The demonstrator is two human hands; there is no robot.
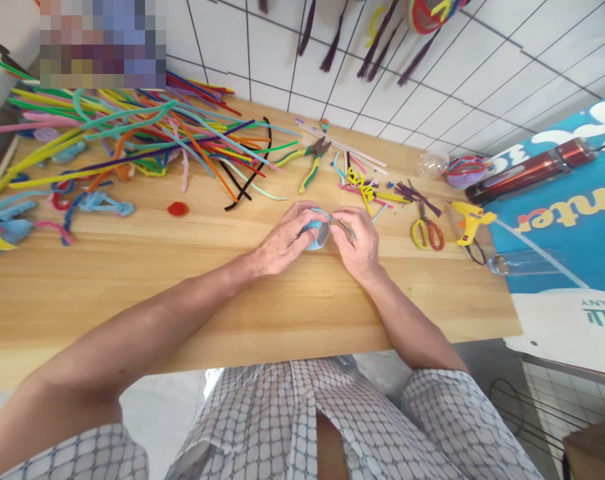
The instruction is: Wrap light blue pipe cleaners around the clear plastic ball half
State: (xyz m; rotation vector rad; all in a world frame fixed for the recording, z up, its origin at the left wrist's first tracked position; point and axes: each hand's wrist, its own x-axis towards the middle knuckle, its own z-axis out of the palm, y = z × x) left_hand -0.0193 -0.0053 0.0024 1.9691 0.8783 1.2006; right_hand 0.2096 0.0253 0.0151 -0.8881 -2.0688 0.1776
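Over the middle of the wooden table, my left hand wraps its fingers round a small clear ball with light blue pipe cleaner on it. My right hand is closed in a pinch against the ball's right side. What sits between its fingertips is too small to make out. Just beyond my hands lie pliers with green and yellow handles. Scissors with one yellow and one red-orange handle loop rest to the right of my right hand. A red cap lies left of my left hand.
A big heap of coloured pipe cleaners spreads over the back left. A yellow glue gun, a dark red flask, a clear half ball and a yarn-wrapped ball stand at the right. Dark tassels hang before the tiled wall.
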